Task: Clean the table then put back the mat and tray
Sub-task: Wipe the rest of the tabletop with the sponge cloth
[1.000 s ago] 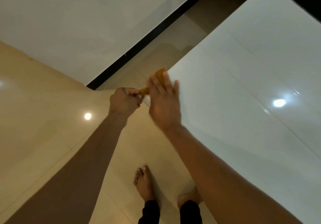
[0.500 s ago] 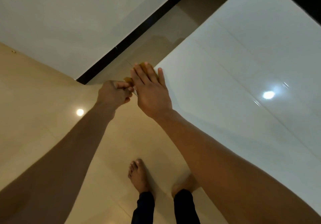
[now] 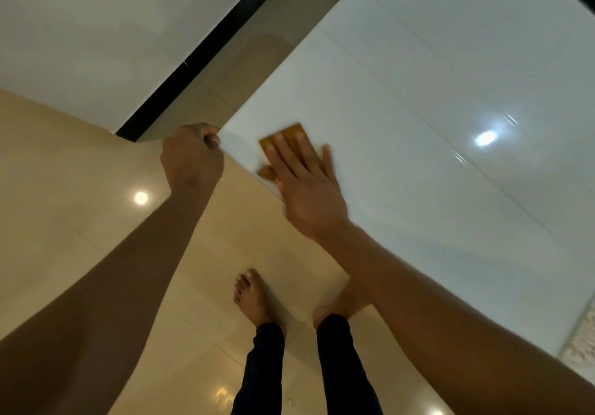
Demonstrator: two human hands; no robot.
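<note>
A glossy white table (image 3: 418,92) fills the right side of the head view. An orange cloth (image 3: 291,133) lies on it close to the near left corner. My right hand (image 3: 306,189) presses flat on the cloth with straight fingers and covers most of it. At the table's corner my left hand (image 3: 191,157) has its fingers curled over the edge and grips it. No tray is in view.
A white textured edge, perhaps the mat (image 3: 579,340), shows at the table's lower right. Beige floor tiles (image 3: 80,221) lie to the left and below, with my bare feet (image 3: 254,298) next to the table. A black skirting (image 3: 199,60) runs under the white wall.
My right hand has laid the cloth flat on the tabletop, further in from the corner. My left hand has let go of the cloth's end and taken hold of the table corner.
</note>
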